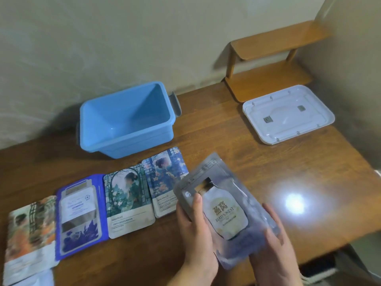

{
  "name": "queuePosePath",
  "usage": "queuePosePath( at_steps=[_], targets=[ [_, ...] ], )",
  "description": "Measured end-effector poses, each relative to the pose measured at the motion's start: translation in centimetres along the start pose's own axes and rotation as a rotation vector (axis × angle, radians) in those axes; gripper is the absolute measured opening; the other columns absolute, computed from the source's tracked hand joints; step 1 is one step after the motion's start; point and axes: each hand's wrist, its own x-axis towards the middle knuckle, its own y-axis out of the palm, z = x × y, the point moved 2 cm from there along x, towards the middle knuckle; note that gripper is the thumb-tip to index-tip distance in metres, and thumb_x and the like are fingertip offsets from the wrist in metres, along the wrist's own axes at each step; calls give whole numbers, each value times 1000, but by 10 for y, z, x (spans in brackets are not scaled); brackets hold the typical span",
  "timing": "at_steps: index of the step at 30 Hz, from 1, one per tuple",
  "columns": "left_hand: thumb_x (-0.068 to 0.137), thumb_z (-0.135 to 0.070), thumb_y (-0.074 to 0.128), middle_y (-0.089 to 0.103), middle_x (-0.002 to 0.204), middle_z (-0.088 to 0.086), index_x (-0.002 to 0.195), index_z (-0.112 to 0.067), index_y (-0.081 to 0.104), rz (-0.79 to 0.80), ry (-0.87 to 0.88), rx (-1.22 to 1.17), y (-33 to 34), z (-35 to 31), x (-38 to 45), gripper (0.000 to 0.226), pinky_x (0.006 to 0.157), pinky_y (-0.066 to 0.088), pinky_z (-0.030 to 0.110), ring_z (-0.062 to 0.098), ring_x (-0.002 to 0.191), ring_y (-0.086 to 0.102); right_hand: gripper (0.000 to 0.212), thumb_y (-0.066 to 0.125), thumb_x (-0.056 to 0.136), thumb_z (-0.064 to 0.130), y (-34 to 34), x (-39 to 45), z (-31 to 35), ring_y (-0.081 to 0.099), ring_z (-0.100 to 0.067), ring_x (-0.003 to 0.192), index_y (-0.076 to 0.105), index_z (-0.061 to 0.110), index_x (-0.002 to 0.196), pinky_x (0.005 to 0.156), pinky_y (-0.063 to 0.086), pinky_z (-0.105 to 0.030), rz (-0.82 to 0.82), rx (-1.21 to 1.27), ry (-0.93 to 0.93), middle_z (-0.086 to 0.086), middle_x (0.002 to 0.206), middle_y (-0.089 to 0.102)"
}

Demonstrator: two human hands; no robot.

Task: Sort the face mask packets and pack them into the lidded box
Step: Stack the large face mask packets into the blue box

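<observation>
Only clear print is "BIRD'S NEST" under two big Chinese characters, on the grey packet (224,209) around 5 o'clock; other packets' text is too blurry.

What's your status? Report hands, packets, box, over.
Left hand and right hand both hold the grey bird's nest packet above the table. Four packets in a row, unpacked. Blue box open, empty; lid set aside right. Nothing blocking.

Wooden table (206,141) bears a blue box (127,118), white lid (288,114), a row of packets (115,199), a small wooden shelf (268,79)
</observation>
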Motion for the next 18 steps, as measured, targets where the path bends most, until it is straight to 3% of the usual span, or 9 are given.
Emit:
queuePosePath(
  at_steps=[1,2,4,5,8,11,14,16,18],
  targets=[
    [78,-39,65,71,116,4,124,-37,55,-27,29,14,1,4,-2,47,82,58,45,21,99,71,86,92,43,19,3,1,-9,60,-40,115,61,16,123,92,51,-48,-22,-34,-21,-18,120,67],
    [80,-39,69,69,119,4,123,-41,55,-39,54,29,1,8,-5,45,86,57,49,24,102,70,72,92,51,30,11,2,-11,58,-40,118,66,16,117,93,52,-48,-43,-83,-64,-14,118,69],
    [79,-43,76,66,125,4,120,-48,55,-44,71,61,0,11,-10,46,94,51,58,29,109,67,33,75,77,21,23,0,-10,61,-36,115,72,14,109,88,55,-41,-53,-136,-166,-14,116,69],
    [76,-47,79,65,127,4,120,-48,55,-36,72,69,-2,11,-13,50,96,48,60,31,113,65,28,71,78,14,23,0,-9,64,-36,111,73,14,106,84,56,-36,-91,-109,-156,-15,113,70],
    [59,-49,88,65,127,9,124,-33,60,39,76,99,-11,3,-14,72,103,43,58,32,119,60,52,81,66,29,8,1,-4,68,-34,102,69,3,110,79,57,-31,-87,-80,-125,-23,109,70],
    [49,-29,92,71,108,16,111,-15,64,196,38,72,-29,-9,-5,70,87,47,43,32,99,65,91,91,45,50,-7,3,9,67,-38,98,64,-4,113,82,56,-41,-79,-137,-83,-30,107,67],
    [34,-15,94,69,113,19,122,-14,58,351,-146,92,-48,-27,0,95,80,53,37,32,96,67,88,92,41,51,-14,11,25,64,-46,104,67,3,111,96,47,-58,-11,-281,32,-25,106,70],
    [38,-9,85,70,118,14,126,-15,61,426,-233,253,-52,-43,0,91,85,54,33,26,104,67,79,91,40,49,-11,20,41,69,-32,99,71,8,105,88,54,-46,28,-461,88,-13,99,75],
    [42,-11,81,72,115,5,119,-19,67,454,-279,428,-50,-57,-2,79,95,51,34,19,107,67,52,89,58,31,5,29,58,73,-21,89,72,9,102,77,57,-32,93,-555,159,-6,92,77]
  ],
)
